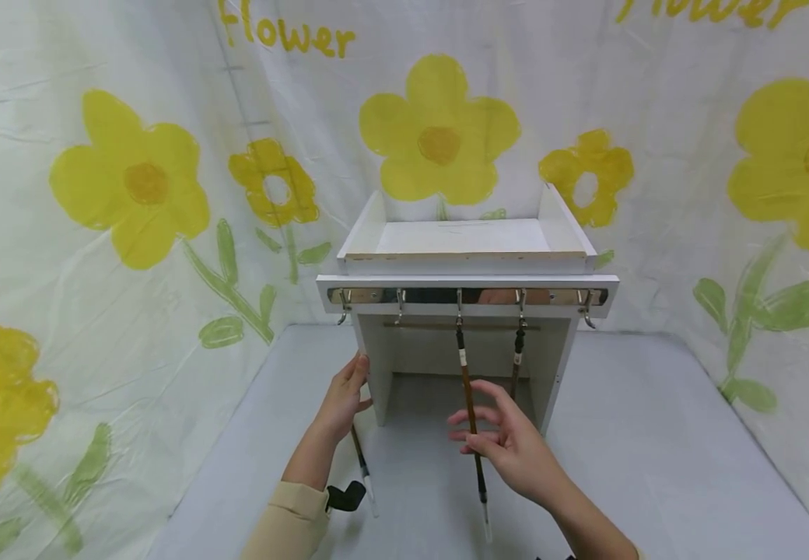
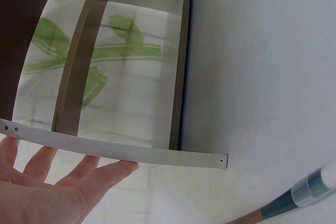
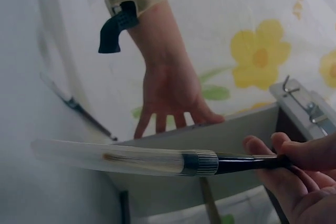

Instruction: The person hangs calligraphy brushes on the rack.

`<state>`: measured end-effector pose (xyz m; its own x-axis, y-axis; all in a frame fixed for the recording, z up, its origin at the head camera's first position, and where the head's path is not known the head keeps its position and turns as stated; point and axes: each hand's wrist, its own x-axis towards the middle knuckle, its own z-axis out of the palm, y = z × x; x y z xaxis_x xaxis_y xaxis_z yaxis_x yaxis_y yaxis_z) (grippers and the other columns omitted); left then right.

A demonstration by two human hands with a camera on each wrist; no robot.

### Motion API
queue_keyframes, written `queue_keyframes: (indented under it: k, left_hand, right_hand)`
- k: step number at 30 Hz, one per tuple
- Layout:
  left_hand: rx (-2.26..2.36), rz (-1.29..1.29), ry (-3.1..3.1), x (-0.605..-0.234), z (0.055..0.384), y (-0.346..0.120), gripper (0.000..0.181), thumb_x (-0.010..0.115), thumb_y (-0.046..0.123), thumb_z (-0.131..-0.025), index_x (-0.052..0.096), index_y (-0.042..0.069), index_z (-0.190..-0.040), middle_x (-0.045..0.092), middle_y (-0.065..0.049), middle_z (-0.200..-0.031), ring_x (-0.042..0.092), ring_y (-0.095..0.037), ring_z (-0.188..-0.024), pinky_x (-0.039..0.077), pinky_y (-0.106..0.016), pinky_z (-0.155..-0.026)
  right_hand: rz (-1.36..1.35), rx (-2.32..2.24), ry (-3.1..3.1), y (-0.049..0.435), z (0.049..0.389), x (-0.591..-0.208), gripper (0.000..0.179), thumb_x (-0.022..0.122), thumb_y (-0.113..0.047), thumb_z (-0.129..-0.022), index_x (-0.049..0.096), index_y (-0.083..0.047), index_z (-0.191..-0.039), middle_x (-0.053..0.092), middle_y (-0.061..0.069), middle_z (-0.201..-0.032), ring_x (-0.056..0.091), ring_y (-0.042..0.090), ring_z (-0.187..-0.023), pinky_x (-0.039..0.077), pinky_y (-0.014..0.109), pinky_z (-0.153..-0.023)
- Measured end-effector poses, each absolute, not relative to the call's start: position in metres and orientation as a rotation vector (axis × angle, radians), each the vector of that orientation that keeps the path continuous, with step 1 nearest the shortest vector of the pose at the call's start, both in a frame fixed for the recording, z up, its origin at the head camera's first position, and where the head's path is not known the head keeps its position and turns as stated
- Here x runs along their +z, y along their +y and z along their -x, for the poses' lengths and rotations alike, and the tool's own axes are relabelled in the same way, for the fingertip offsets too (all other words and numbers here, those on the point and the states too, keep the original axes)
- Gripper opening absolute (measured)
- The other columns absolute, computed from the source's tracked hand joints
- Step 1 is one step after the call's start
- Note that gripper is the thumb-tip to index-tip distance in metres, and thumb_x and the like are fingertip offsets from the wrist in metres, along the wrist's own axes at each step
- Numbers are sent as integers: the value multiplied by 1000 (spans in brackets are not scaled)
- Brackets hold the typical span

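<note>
A white wooden stand (image 1: 555, 365) carries a metal hook rail (image 1: 422, 295) along its front. From the middle hook hangs a calligraphy brush (image 1: 466, 369), bristles down in a clear cap (image 3: 121, 156). My right hand (image 1: 520, 451) pinches its handle between thumb and fingers, just above the dark lower end in the right wrist view. My left hand (image 1: 337, 397) rests against the stand's left side panel (image 1: 379, 381), fingers straight and spread along it. Another brush (image 1: 520, 346) hangs one hook to the right, partly hidden behind my right hand.
A third capped brush (image 1: 360, 451) lies on the pale table (image 1: 656, 435), left of the stand and beside my left forearm. Open-topped shelving (image 1: 464, 237) forms the stand's upper part. Behind hangs a white sheet (image 1: 348, 132) painted with yellow flowers.
</note>
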<state>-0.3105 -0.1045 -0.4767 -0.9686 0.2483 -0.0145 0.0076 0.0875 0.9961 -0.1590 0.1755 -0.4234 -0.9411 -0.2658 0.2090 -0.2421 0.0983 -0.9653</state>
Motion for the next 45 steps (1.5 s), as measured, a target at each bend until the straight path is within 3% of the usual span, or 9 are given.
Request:
queue_keyframes:
  k: [8,15,23,31,41,45]
  left_hand:
    - [2001,-247,2176,-476,311,-105,77,40,63,-101,23,19,-162,22,-14,-167,23,-42,-152,39,-66,-108]
    - [1997,-262,2175,-477,310,-103,77,40,61,-102,22,16,-162,21,-16,-167,23,-43,-152,39,-66,-107]
    - [2005,-267,2183,-478,310,-103,76,37,61,-103,23,16,-162,23,-15,-167,25,-42,-151,39,-67,-107]
    - [2007,-259,2178,-479,311,-103,75,38,61,-103,22,18,-162,23,-15,-167,25,-43,-151,38,-67,-107]
    - [2003,-249,2195,-478,310,-103,81,38,65,-101,21,15,-162,24,-16,-166,27,-43,-150,40,-65,-107]
    - [1999,-255,2192,-478,311,-103,80,37,65,-101,21,16,-162,23,-16,-167,26,-43,-150,40,-65,-107]
  right_hand:
    - [526,-1986,2387,176,172,-428,63,58,8,-98,32,-15,-150,67,22,-122,74,22,-102,62,32,-85]
    - [497,-1983,2395,174,186,-440,65,57,11,-97,29,-12,-151,66,22,-125,70,36,-111,60,31,-90]
    - [407,-1886,2546,170,198,-452,52,58,6,-99,42,-14,-144,72,7,-121,69,27,-114,57,30,-95]
    - [348,-1872,2621,165,202,-458,49,59,6,-98,49,-17,-140,73,3,-122,67,27,-118,57,37,-97]
    - [225,-1838,2710,165,201,-464,61,62,10,-94,46,-17,-146,58,15,-144,57,37,-131,50,49,-105]
    - [210,-1826,2723,166,201,-464,64,63,10,-93,45,-18,-147,58,11,-146,56,35,-133,48,48,-107]
